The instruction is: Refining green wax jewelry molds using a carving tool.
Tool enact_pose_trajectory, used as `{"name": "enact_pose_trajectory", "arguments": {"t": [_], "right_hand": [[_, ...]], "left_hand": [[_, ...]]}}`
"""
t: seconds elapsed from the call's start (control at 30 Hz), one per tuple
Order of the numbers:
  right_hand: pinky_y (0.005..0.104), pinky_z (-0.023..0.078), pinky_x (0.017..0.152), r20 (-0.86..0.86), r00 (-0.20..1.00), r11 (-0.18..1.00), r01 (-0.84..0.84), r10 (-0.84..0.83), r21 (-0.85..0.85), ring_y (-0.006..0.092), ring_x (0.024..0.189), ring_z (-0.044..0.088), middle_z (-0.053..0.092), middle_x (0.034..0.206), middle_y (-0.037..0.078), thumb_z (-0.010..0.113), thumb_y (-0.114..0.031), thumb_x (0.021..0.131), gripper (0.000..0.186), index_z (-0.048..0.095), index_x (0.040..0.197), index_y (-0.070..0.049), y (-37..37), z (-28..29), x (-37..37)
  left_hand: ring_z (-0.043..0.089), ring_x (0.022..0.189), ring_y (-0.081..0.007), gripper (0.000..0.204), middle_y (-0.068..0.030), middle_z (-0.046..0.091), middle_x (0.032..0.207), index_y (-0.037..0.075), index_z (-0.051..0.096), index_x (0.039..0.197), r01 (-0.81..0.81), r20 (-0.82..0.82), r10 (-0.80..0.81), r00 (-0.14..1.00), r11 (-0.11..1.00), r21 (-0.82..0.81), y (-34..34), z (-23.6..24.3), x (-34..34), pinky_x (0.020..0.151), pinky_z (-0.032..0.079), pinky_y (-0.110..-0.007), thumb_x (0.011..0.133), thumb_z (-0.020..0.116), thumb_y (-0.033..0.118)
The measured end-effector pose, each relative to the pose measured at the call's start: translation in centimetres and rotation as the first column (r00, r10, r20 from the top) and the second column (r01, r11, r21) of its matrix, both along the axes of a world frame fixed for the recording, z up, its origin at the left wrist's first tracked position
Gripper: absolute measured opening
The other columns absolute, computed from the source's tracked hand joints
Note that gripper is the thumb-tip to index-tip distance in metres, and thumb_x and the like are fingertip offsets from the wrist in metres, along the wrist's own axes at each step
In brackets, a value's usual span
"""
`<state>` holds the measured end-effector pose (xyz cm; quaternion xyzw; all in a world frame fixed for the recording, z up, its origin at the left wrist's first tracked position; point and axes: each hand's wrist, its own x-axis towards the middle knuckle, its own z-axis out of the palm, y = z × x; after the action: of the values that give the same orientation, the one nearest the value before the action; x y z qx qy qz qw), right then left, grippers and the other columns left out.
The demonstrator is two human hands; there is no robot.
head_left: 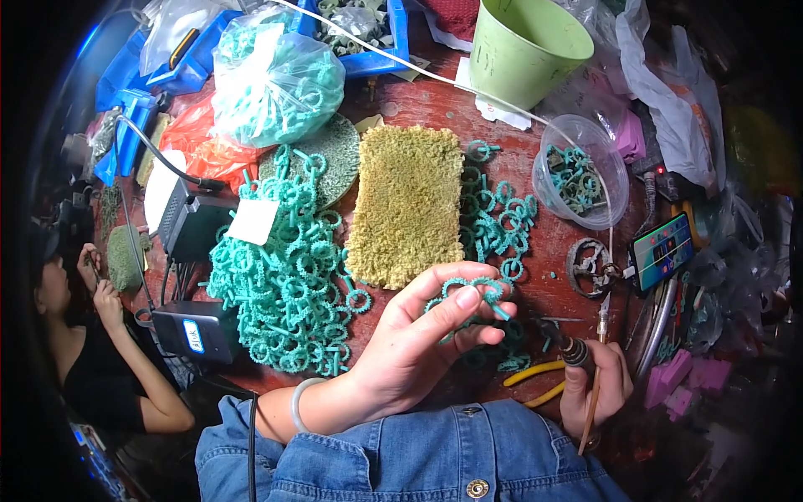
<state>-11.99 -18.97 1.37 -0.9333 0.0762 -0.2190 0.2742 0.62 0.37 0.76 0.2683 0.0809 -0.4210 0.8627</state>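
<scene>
My left hand [418, 339] is closed, pinching a turquoise wax-like ring [489, 294] with a short stem between thumb and fingers. More of the same turquoise lies within the curled fingers, partly hidden. To its right, my right hand [604, 386] grips a dark-handled pen tool [575, 351], like a soldering iron, its thin tip pointing toward the left hand. A slim brush-like tool with a wooden handle [594, 402] is held in the same hand. Beyond the left hand lies a rough yellow-green pad [408, 205]. Heaped to its left are many turquoise rings [288, 293]; a smaller group [502, 222] lies to its right.
Yellow-handled pliers [535, 381] lie between my hands. A clear tub [619, 197] holds darker rings; a green bucket [535, 50] stands behind. A phone [661, 251] leans at right. Black boxes [196, 330] with cables stand at left, near another person [117, 351]. A white cable crosses the table.
</scene>
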Motion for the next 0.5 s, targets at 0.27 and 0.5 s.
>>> {"name": "enact_pose_trajectory", "arguments": {"t": [0.27, 0.5], "right_hand": [[0.0314, 0.041, 0.048, 0.011, 1.0, 1.0, 0.0, 0.0, 0.0, 0.0228, 0.055, 0.054, 0.056, 0.069, 0.009, 0.068, -0.032, 0.085, 0.034, 0.061, 0.09, 0.001, -0.04, 0.07, -0.01], [0.0326, 0.044, 0.049, 0.067, 0.998, 0.996, 0.027, -0.022, -0.079, 0.0236, 0.056, 0.056, 0.06, 0.073, 0.01, 0.069, -0.03, 0.085, 0.033, 0.06, 0.092, 0.001, -0.22, -0.02, 0.08]], "left_hand": [[0.059, 0.106, -0.021, 0.032, -0.0131, 0.058, 0.117, 0.003, 0.047, 0.126, 0.002, 0.005, -0.002, 1.0, 1.0, -0.007, 0.02, -0.21, -0.06, 0.083, 0.052, -0.03, 0.096, 0.051, 0.014], [0.057, 0.108, -0.0189, 0.033, -0.0098, 0.056, 0.117, 0.003, 0.049, 0.122, 0.061, 0.112, -0.062, 0.992, 0.998, 0.011, -0.14, -0.35, -0.51, 0.088, 0.05, -0.032, 0.09, 0.058, 0.002]]}}
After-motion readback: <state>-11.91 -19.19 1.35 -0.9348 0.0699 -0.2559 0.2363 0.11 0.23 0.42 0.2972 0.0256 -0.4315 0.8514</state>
